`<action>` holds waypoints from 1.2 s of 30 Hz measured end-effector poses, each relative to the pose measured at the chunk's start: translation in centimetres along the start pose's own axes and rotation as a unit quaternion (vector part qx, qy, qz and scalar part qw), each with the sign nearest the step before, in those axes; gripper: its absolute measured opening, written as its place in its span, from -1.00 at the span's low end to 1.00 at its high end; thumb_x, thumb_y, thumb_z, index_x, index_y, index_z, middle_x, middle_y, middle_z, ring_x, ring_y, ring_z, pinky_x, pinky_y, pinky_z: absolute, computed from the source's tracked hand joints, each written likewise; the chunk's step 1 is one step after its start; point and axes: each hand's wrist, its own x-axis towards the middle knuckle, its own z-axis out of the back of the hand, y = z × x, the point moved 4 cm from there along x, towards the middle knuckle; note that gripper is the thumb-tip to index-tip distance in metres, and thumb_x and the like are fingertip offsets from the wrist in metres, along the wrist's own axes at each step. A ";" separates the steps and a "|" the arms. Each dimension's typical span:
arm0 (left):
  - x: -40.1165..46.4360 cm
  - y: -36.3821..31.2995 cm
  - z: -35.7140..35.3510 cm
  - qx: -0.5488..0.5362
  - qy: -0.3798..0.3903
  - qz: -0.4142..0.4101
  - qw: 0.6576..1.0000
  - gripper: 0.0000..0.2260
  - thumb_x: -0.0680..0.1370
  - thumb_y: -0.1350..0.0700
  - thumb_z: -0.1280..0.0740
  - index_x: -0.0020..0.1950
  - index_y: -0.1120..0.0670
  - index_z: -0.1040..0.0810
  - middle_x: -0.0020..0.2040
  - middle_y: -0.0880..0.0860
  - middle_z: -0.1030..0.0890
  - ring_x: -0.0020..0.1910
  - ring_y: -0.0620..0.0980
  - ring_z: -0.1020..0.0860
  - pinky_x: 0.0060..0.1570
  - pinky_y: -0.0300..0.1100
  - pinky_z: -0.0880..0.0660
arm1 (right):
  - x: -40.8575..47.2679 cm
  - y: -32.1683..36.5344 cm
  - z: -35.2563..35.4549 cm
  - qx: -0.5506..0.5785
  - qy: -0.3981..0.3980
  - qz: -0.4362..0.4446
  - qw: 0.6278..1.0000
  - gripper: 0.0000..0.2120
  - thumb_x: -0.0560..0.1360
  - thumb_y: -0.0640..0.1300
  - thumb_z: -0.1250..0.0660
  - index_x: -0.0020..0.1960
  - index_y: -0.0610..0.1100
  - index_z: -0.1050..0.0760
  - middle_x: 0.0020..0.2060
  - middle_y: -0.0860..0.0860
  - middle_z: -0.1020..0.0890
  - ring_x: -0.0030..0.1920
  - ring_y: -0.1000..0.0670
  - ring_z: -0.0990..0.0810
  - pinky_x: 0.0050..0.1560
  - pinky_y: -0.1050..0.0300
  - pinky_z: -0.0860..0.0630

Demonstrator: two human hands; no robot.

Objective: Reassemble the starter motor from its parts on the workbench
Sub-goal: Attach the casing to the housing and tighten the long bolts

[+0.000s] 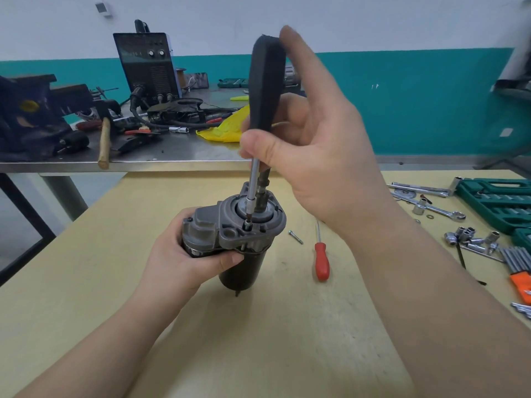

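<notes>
The starter motor (232,237) stands upright on the wooden workbench (258,326), grey nose housing on top, black cylindrical body below. My left hand (184,251) grips its solenoid side and housing from the left. My right hand (310,145) holds a black-handled screwdriver (265,90) vertically, thumb and fingers curled round the handle. Its silver shaft runs down to a bolt head (247,224) in the housing flange, the bit seated on it. A loose bolt (296,237) lies on the bench just right of the motor.
A red-handled screwdriver (321,261) lies right of the motor. Sockets (465,237), wrenches (439,209), hex keys (517,259) and a green socket case (500,199) crowd the right edge. Behind stands a steel table (172,156) with a welder (149,67), vise, hammer and yellow bag.
</notes>
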 end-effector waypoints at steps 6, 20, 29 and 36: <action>0.0 0.0 0.0 0.002 0.001 -0.001 1.000 -0.37 0.14 -0.05 -0.72 0.18 -0.26 -0.66 0.17 -0.05 -0.76 0.14 -0.05 -0.74 0.12 0.06 -0.62 | -0.4 -0.3 -0.2 -0.028 -0.018 -0.035 0.999 -0.87 0.61 -0.01 -0.39 0.13 0.07 -0.51 -0.04 -0.12 -0.66 -0.04 -0.15 -0.68 0.00 -0.26 -0.66; -0.6 -1.0 0.0 0.107 -0.027 -0.053 0.992 -0.39 0.10 -0.21 -0.69 0.10 -0.34 -0.59 0.04 -0.25 -0.75 0.01 -0.29 -0.70 -0.11 -0.44 -0.57 | -1.5 -2.1 -0.8 -0.034 0.017 -0.101 0.994 -0.76 0.46 -0.15 -0.62 0.03 0.01 -0.62 -0.17 0.04 -0.77 -0.16 0.02 -0.76 -0.09 0.00 -0.73; -1.2 -1.6 0.5 0.145 -0.066 -0.084 0.984 -0.39 0.14 -0.31 -0.64 0.13 -0.38 -0.53 0.05 -0.34 -0.71 0.02 -0.34 -0.67 -0.08 -0.26 -0.53 | -2.1 -2.5 -0.9 -0.007 0.059 -0.144 0.988 -0.80 0.64 -0.28 -0.39 0.07 0.02 -0.66 -0.16 -0.01 -0.77 -0.32 0.10 -0.66 -0.36 0.23 -0.59; -1.3 -2.6 0.8 0.210 -0.059 -0.139 0.966 -0.17 0.22 -0.37 -0.59 0.39 -0.54 -0.25 0.14 -0.47 -0.60 0.09 -0.42 -0.61 -0.03 -0.37 -0.52 | -2.6 -3.4 -1.8 -0.015 0.004 -0.121 0.993 -0.87 0.52 -0.08 -0.58 -0.09 0.00 -0.63 -0.28 0.01 -0.69 -0.40 0.10 -0.60 -0.44 0.24 -0.52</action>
